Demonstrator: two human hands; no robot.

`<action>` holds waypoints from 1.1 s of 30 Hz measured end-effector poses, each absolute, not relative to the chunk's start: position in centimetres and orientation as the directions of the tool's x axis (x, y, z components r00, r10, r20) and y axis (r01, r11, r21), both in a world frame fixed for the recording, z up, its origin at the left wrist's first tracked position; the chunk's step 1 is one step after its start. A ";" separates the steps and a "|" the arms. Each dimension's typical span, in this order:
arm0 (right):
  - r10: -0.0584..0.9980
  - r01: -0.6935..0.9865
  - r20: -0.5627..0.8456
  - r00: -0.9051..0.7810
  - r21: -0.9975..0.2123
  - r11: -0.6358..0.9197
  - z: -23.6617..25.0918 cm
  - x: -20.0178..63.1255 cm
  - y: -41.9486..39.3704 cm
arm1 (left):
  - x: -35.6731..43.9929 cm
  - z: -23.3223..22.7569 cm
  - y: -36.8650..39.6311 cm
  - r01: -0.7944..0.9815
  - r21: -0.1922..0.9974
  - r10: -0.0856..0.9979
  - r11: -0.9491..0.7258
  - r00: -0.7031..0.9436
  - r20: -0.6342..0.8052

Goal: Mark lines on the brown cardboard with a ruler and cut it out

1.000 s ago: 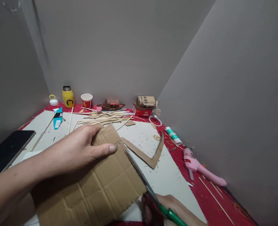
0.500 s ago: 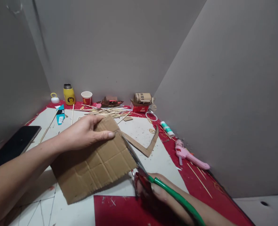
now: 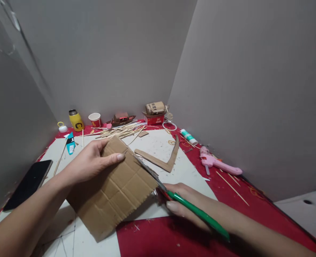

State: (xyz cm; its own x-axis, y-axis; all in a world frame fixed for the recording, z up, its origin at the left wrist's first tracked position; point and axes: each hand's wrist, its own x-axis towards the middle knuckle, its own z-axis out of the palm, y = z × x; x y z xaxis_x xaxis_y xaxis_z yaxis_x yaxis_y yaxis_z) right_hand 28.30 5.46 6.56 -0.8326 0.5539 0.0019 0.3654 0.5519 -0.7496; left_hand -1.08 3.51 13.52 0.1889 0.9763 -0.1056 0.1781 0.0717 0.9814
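Observation:
My left hand (image 3: 99, 157) grips a creased piece of brown cardboard (image 3: 120, 192) by its upper edge, thumb on the near face and fingers behind. My right hand (image 3: 181, 203) is wrapped round a pair of green-handled scissors (image 3: 197, 210). The scissor blades lie along the cardboard's right edge, pointing up toward my left thumb. One blade is largely hidden behind the cardboard. Just beyond, an L-shaped cardboard strip (image 3: 160, 162) rests on the white sheet (image 3: 147, 214).
Wooden sticks (image 3: 120, 130) are heaped at the back, near a yellow bottle (image 3: 76, 121), a paper cup (image 3: 94, 120) and two small model boats. A pink glue gun (image 3: 219, 165) and a glue tube (image 3: 189, 137) lie right. A phone (image 3: 29, 184) lies left.
The view has tilted and shifted. The scissors appear more closed along the cardboard's edge, their handles drawn nearer together. Both hands keep their grips.

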 end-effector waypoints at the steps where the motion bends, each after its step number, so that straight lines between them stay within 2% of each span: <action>1: 0.558 0.367 0.010 -0.830 -0.743 0.559 6.6 28.3 5.4 | -0.9 13.4 3.4 0.179 0.982 0.979 0.067 0.180 -0.100; 4: 0.551 0.394 -0.014 -0.834 -0.716 0.577 6.7 28.2 5.3 | -0.7 13.3 3.2 0.217 0.975 0.983 0.042 0.163 -0.079; 8: 0.651 0.543 -0.040 -0.758 -0.592 0.595 6.7 28.0 5.1 | -0.8 13.5 3.0 0.298 0.955 0.992 0.007 0.115 -0.043; 14: 0.746 0.653 0.006 -0.666 -0.478 0.587 6.6 27.8 5.0 | -0.5 13.9 2.9 0.228 0.966 0.987 0.123 0.074 -0.143; 19: 0.754 0.651 0.036 -0.656 -0.478 0.590 6.5 27.7 5.0 | 0.1 14.2 2.7 0.263 0.959 0.994 0.106 -0.021 -0.104; 25: 0.755 0.615 0.064 -0.652 -0.537 0.577 5.9 27.7 4.8 | 0.8 14.8 1.9 0.312 0.945 0.994 0.098 -0.081 -0.076; 33: 0.756 0.598 0.061 -0.652 -0.571 0.562 5.3 27.5 4.7 | 0.7 14.8 1.3 0.303 0.949 0.996 0.086 -0.064 -0.069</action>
State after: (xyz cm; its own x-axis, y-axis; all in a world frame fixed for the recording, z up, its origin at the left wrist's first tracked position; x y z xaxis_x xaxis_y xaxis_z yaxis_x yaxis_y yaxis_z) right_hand 27.52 4.69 5.28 -0.6522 0.7557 0.0605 0.5983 0.5620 -0.5711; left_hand 0.72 1.35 14.82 -0.0640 0.9955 -0.0694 0.3025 0.0856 0.9493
